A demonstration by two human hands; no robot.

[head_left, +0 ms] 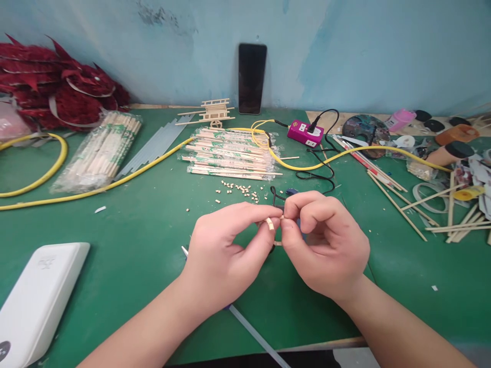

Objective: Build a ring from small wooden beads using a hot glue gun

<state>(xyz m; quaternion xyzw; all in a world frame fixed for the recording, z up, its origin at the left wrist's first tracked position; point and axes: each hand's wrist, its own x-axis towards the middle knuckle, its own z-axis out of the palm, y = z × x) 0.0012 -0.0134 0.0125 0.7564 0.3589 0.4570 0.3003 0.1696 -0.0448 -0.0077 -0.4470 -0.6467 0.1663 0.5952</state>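
My left hand [230, 250] pinches a small pale wooden piece [270, 224] between thumb and forefinger. Right beside it, my right hand [330, 240] has thumb and forefinger pressed together on a tiny wooden bit [283, 217], and the fingertips of both hands nearly touch. Under the hands lies a dark tool, mostly hidden, with a translucent glue stick [257, 335] sticking out toward the front edge. Small cut wooden bits [245, 190] are scattered on the green table [146, 266] just beyond my hands.
Wrapped chopsticks [230, 153], a small wooden cart model [215, 111] and an upright phone [252, 79] stand or lie at the back. A yellow cable [149, 176] crosses the table. A white power bank [42, 301] is at left, a purple power strip [305, 134] and loose sticks [399, 207] at right.
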